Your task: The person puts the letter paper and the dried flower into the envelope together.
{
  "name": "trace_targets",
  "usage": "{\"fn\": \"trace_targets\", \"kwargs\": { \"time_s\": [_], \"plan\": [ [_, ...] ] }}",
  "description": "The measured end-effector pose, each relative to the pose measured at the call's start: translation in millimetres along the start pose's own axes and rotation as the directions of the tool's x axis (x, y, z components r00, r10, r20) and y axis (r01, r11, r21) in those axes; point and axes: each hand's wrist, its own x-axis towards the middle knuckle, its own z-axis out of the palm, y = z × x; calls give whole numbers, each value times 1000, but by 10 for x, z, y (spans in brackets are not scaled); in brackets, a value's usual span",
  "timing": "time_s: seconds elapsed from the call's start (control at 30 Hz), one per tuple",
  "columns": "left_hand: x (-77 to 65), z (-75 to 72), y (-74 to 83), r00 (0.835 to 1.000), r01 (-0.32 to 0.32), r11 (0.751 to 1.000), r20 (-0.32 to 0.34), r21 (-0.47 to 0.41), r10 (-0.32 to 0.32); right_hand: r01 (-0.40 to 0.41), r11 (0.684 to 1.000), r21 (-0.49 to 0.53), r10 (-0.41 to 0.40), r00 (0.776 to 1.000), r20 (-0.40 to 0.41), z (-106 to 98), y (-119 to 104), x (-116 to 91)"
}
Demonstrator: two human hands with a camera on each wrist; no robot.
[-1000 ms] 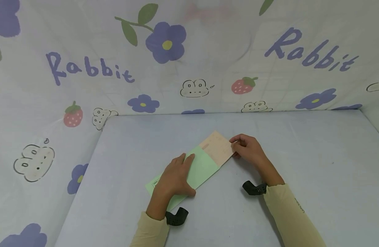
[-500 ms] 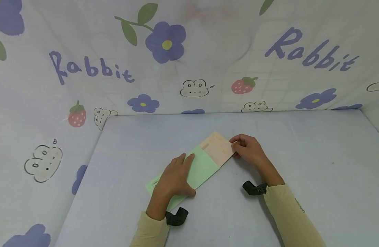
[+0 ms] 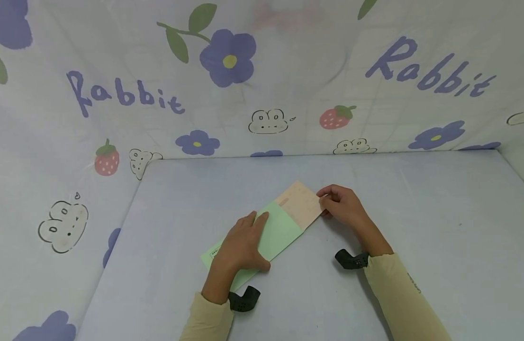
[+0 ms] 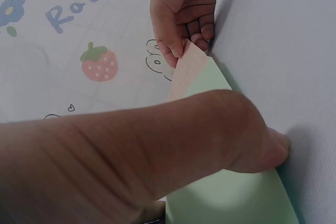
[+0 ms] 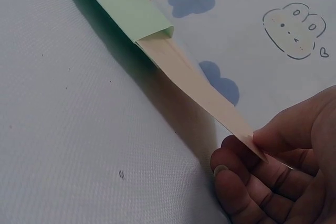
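A long pale green paper sleeve (image 3: 281, 235) lies slantwise on the table, with small dark print near its lower-left end. From its upper-right opening sticks out a peach-coloured card (image 3: 299, 203). In the right wrist view, the card (image 5: 202, 95) slopes out of the sleeve's mouth (image 5: 126, 9). My left hand (image 3: 241, 241) rests across the sleeve, fingers spread, its thumb over the near edge. With thumb and fingers, my right hand (image 3: 340, 204) pinches the card's outer corner. The left wrist view shows that same right hand (image 4: 184, 11) beyond the sleeve.
A white cloth covers the table (image 3: 415, 213). Behind and to the left hangs a curtain (image 3: 296, 71) printed with flowers, strawberries, rabbits and lettering. Black wrist devices (image 3: 245, 299) sit at both cuffs.
The curtain at the left has shifted, its rabbit print moving rightward. Both hands, the sleeve and the card keep the same places.
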Motion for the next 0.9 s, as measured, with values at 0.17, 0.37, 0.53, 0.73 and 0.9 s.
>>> {"fn": "trace_targets", "kwargs": {
  "time_s": [0.17, 0.37, 0.53, 0.73, 0.9],
  "plan": [
    [7, 9, -12, 1000, -2, 1000, -2, -2, 2, -3, 1000, -1, 3, 1000, 0, -1, -14, -3],
    [3, 1, -3, 1000, 3, 1000, -1, -4, -3, -8, 1000, -2, 8, 1000, 4, 0, -5, -5],
    [-1, -8, 10, 1000, 6, 1000, 5, 2, -6, -13, 1000, -9, 13, 1000, -1, 4, 4, 2],
    [0, -9, 7, 1000, 6, 1000, 6, 0, -6, -17, 1000, -12, 17, 1000, -2, 7, -7, -5],
    [4, -2, -3, 1000, 4, 1000, 7, 0, -4, -8, 1000, -6, 8, 1000, 1, 10, -14, -11]
  ]
}}
